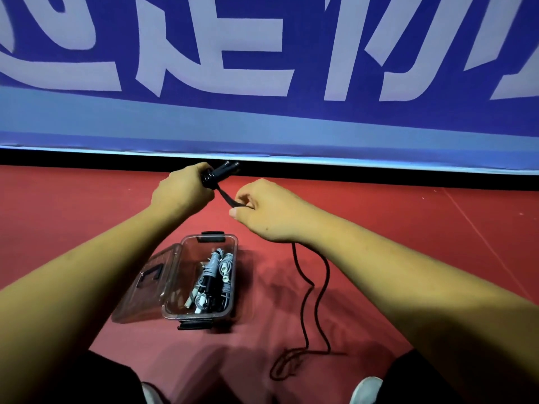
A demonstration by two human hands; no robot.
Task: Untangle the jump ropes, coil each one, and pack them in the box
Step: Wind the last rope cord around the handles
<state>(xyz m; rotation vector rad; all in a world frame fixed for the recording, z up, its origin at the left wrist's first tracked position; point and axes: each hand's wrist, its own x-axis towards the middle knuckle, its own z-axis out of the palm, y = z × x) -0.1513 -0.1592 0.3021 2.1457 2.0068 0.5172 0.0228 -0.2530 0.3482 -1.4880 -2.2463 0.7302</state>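
Box (204,275) lower centre: coiled grey rope (220,265) packed; left hand (182,193) clenched on black handles (221,172), right hand (262,208) pinching black rope (313,287), mostly uncoiled on floor (408,223)

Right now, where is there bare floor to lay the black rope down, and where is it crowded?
Bare red floor lies right of the right hand, up to the blue banner, and also left of the left hand. It is crowded right of the clear box, where the black rope trails; the box holds coiled ropes.
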